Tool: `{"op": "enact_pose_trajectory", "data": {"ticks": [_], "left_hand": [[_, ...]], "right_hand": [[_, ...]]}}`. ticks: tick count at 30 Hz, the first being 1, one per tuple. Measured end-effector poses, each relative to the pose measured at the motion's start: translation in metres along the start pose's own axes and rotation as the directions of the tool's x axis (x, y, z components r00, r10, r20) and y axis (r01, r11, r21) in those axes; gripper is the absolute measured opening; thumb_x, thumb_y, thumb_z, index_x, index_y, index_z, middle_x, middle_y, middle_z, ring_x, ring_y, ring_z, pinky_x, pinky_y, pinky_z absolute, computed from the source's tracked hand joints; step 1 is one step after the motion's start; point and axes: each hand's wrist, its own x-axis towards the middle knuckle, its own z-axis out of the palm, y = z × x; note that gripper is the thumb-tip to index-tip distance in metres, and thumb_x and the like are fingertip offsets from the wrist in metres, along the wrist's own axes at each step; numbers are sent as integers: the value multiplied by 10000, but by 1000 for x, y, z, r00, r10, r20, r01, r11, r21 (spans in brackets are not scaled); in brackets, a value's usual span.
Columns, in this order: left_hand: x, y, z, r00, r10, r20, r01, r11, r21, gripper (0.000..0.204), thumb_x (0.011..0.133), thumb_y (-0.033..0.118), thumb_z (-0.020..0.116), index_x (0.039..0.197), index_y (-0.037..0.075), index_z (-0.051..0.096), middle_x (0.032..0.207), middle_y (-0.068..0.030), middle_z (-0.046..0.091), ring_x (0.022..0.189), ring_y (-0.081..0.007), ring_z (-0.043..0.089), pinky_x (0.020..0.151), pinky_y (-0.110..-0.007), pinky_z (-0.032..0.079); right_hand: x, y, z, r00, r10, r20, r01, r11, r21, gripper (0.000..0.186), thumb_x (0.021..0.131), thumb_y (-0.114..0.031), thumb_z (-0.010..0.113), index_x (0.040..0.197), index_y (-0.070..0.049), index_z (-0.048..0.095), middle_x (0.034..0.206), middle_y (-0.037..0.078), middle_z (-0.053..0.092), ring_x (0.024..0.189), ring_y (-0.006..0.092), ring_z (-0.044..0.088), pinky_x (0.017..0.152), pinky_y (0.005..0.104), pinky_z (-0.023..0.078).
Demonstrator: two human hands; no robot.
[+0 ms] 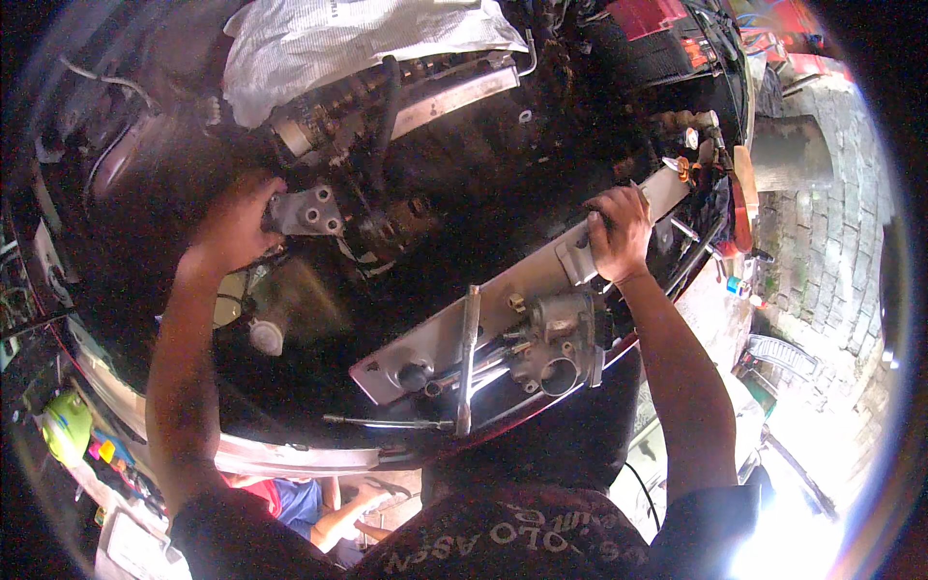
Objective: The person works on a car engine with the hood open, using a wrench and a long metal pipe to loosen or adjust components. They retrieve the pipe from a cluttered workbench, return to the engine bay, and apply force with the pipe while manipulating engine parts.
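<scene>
The 1 view, from the left fisheye camera on the person's head, looks steeply down over the shirt [522, 532] at lower centre into the engine bay [464, 208], near enough that left hand [237, 227] and right hand [622, 232] show plainly, wide enough to include paving [826, 237] at far right.

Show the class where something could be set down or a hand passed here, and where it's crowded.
Set down: perhaps the bare strip of silver panel between the metal bar and right hand. Passing: perhaps the dark gap between that panel and the bracket in the left hand; depth unclear. Crowded: around the cast metal part and bar.
</scene>
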Motion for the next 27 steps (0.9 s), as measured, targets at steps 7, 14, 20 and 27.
{"op": "enact_pose_trajectory", "data": {"ticks": [7,14,20,27], "left_hand": [[2,4,-6,999,-22,47,26,995,-97,605,645,74,827,1178,37,542,1237,-201,540,1190,-406,505,991,-460,436],[0,4,-9,998,-17,56,20,999,-42,629,664,75,825,1221,43,534,1247,-202,532,1201,-415,498,1013,-459,428],[0,6,-9,999,-14,31,15,999,-50,631,661,89,830,1219,42,539,1234,-204,548,1189,-417,506,1012,-460,430],[0,1,-5,996,-54,74,58,996,-60,599,673,99,818,1203,37,544,1214,-204,558,1184,-413,505,1010,-461,429]], "right_hand": [[0,4,1,998,-47,-39,48,998,33,177,791,-198,579,903,-84,654,900,114,606,970,346,560,1007,510,380],[1,0,1,1000,3,-15,-3,1000,9,187,802,-207,570,906,-80,658,911,109,611,982,341,554,972,481,384],[0,2,0,1000,-27,-7,27,999,35,189,806,-217,570,909,-83,658,914,106,612,998,341,558,1011,500,370],[-3,6,3,1000,-2,-8,3,998,65,248,723,-251,638,921,-102,654,957,123,620,1027,377,554,1035,546,376]]}}
